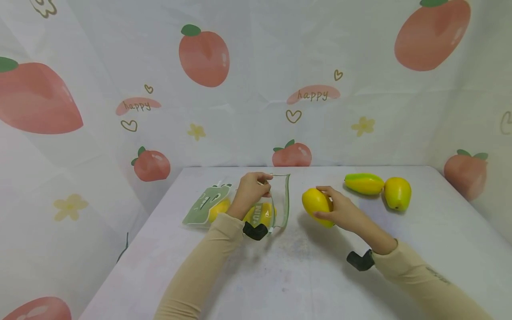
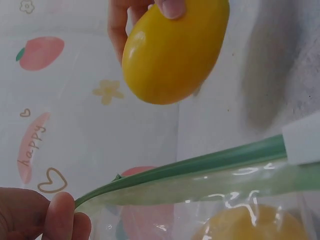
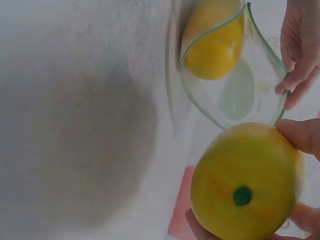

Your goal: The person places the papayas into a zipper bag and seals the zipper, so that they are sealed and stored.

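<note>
My left hand pinches the upper edge of a clear zip bag with a green rim and a green cartoon print. The bag lies on its side, and its mouth gapes toward the right. Inside are yellow fruits, partly covered by the print and my left wrist. In my right hand is a yellow mango, gripped between thumb and fingers above the table, just right of the bag's mouth and apart from it. Its green stem stub faces the right wrist camera.
Toward the back right of the white table lie a long green-and-yellow fruit and a rounder yellow-green mango, close together. A white cloth printed with peaches hangs behind and along the sides.
</note>
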The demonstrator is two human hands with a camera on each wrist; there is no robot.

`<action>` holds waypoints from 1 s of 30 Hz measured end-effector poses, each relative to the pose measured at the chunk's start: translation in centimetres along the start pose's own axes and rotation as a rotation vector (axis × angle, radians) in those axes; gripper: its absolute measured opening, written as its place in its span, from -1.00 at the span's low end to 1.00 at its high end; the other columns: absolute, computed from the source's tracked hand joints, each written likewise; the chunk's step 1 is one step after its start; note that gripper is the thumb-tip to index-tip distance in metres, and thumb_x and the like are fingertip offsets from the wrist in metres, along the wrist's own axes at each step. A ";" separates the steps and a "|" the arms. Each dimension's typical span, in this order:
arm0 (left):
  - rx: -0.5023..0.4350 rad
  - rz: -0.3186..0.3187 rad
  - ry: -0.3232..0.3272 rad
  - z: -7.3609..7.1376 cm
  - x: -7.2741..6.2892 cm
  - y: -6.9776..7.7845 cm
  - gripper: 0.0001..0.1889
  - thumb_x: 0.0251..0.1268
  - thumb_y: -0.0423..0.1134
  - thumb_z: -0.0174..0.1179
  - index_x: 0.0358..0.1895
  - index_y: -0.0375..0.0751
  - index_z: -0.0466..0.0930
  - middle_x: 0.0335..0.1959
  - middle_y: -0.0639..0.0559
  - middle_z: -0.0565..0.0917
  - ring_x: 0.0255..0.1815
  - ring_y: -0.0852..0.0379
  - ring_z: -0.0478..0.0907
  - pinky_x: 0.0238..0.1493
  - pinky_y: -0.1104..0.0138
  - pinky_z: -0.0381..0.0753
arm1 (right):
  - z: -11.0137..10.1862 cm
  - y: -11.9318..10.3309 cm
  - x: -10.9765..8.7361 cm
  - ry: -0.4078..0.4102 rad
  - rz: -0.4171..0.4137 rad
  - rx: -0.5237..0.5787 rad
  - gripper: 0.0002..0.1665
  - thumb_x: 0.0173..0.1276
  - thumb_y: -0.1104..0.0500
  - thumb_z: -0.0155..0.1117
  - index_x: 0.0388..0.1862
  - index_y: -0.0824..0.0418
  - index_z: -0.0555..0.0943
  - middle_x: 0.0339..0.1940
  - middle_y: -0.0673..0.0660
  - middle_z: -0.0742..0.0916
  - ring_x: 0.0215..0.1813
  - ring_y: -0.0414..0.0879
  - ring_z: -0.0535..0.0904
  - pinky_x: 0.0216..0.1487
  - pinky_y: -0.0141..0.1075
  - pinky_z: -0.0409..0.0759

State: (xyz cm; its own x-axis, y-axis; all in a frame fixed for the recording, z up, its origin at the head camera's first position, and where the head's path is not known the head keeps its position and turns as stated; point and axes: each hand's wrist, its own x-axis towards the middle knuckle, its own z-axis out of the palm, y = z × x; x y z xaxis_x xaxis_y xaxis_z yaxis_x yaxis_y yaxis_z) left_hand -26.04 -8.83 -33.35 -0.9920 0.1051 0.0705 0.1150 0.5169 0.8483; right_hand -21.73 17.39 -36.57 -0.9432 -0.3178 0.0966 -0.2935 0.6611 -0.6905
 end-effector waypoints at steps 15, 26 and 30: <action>0.014 -0.017 -0.002 0.2 0.1 -0.1 -0.69 0.23 -0.40 0.16 0.03 -0.20 0.67 -0.19 -0.09 0.62 -0.33 -0.11 0.73 -0.35 0.45 0.66 | 2.8 -2.6 1.3 -0.063 -0.014 0.043 -0.15 0.21 0.15 0.41 0.42 0.24 0.24 0.27 0.33 0.51 0.08 0.11 0.49 0.18 0.06 0.55; 0.017 0.009 0.009 0.2 0.1 -0.2 -0.69 0.22 -0.40 0.17 0.02 -0.22 0.68 -0.19 -0.09 0.63 -0.46 0.08 0.70 -0.34 0.42 0.69 | 4.4 -3.3 1.8 -0.098 -0.024 0.033 -0.20 0.16 0.14 0.45 0.31 0.29 0.29 0.21 0.28 0.56 0.06 0.08 0.54 0.16 0.02 0.58; 0.011 0.006 0.006 0.2 0.0 -0.1 -0.69 0.22 -0.40 0.16 0.03 -0.22 0.67 -0.20 -0.10 0.62 -0.40 -0.02 0.72 -0.33 0.41 0.69 | 4.9 -3.4 2.0 -0.099 -0.027 0.022 -0.22 0.14 0.11 0.47 0.25 0.30 0.31 0.20 0.27 0.57 0.02 0.04 0.54 0.16 -0.01 0.57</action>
State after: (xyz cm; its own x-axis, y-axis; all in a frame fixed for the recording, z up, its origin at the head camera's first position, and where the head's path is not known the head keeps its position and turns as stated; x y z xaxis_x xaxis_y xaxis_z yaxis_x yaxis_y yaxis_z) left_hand -26.08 -8.73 -33.52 -0.9916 0.1029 0.0789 0.1215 0.5252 0.8423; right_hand -21.88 11.13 -37.53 -0.9148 -0.4015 0.0444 -0.3137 0.6369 -0.7042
